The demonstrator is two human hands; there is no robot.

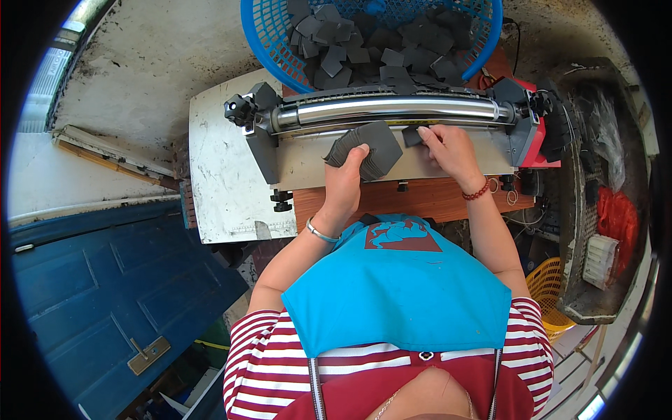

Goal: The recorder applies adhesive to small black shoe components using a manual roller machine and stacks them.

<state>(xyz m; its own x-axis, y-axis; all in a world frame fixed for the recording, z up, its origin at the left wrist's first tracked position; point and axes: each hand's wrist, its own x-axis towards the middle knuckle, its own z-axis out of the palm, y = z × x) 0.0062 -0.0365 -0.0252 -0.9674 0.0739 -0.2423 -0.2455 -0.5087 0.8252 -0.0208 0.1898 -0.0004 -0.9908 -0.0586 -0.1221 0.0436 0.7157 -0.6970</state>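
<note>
My left hand is wrapped round a thick fanned stack of dark grey flat pieces with angled corners, its thumb lying on top. My right hand pinches a single dark grey piece between thumb and fingers, close to the front of a roller machine. The piece lies near the machine's slot below the shiny metal roller; whether its edge has entered cannot be seen. Both hands are over the machine's pale feed plate. Some more dark pieces rest behind the roller.
Behind the machine stands a blue plastic basket heaped with similar pieces. Black knobs stick out at the machine's ends. A white board lies left, and a dark trough with a red plastic bag stands right, near a yellow basket.
</note>
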